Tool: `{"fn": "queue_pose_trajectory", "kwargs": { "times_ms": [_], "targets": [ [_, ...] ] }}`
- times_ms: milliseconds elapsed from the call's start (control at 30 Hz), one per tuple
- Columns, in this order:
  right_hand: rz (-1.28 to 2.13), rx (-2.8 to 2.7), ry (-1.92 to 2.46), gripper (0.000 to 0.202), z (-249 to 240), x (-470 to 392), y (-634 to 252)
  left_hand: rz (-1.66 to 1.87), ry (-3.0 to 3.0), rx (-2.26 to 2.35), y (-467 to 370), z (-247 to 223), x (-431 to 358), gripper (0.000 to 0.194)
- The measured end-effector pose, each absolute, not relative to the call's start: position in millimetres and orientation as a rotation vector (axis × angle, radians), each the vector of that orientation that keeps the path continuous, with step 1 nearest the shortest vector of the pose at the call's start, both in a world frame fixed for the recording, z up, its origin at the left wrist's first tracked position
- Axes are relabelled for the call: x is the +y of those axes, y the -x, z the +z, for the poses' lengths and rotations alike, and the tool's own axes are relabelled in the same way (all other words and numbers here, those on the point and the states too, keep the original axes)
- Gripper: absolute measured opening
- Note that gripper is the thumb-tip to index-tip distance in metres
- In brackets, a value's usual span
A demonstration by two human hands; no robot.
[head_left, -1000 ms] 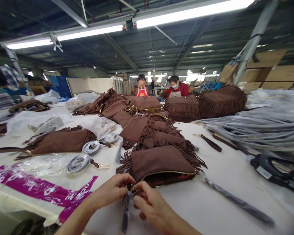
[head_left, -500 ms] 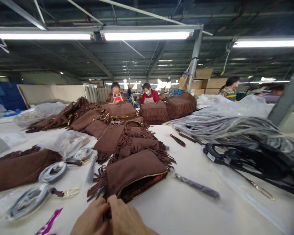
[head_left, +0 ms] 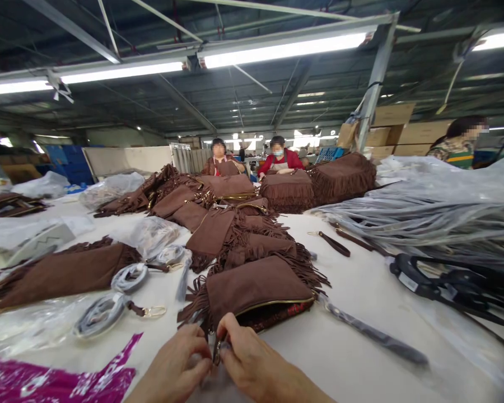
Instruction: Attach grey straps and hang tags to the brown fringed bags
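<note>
A brown fringed pouch (head_left: 256,288) lies in front of me, its gold zipper (head_left: 273,301) partly undone and a dark red patterned lining showing. At its near left corner my right hand (head_left: 254,355) pinches a small metal clasp (head_left: 217,351). Close beside it, my left hand (head_left: 180,358) has its fingers curled together; what they hold is mostly hidden, with some clear plastic showing near the fingertips. From the pouch's right end a plastic-wrapped strap (head_left: 373,330) stretches out over the white table.
More fringed brown pouches (head_left: 212,232) are heaped behind. To the left are another pouch (head_left: 67,274), coiled wrapped straps (head_left: 101,314) and a purple printed bag (head_left: 54,380). Grey wrapped straps (head_left: 424,212) and a black strapped object (head_left: 453,285) lie right. Two people (head_left: 281,159) sit opposite.
The view has swung left, so things sit farther right. My hands have drawn slightly apart at the pouch's corner, and the metal clasp between them now shows.
</note>
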State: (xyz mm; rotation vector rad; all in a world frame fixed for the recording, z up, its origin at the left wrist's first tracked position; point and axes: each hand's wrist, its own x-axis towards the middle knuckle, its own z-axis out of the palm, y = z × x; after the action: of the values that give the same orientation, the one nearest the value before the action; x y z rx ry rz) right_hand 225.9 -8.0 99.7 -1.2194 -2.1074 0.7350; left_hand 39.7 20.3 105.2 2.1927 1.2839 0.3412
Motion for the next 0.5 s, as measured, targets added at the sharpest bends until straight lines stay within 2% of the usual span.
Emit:
{"fn": "queue_pose_trajectory", "kwargs": {
  "times_ms": [233, 500],
  "targets": [
    [0.531, -2.164, 1.267, 0.026, 94, -1, -215, 0.503, -2.262, 1.203, -45, 91, 23, 0.031],
    [0.234, -2.127, 1.825, 0.022, 108, 5, -236, 0.300, -2.332, 1.287, -36, 94, 35, 0.029]
  ]
}}
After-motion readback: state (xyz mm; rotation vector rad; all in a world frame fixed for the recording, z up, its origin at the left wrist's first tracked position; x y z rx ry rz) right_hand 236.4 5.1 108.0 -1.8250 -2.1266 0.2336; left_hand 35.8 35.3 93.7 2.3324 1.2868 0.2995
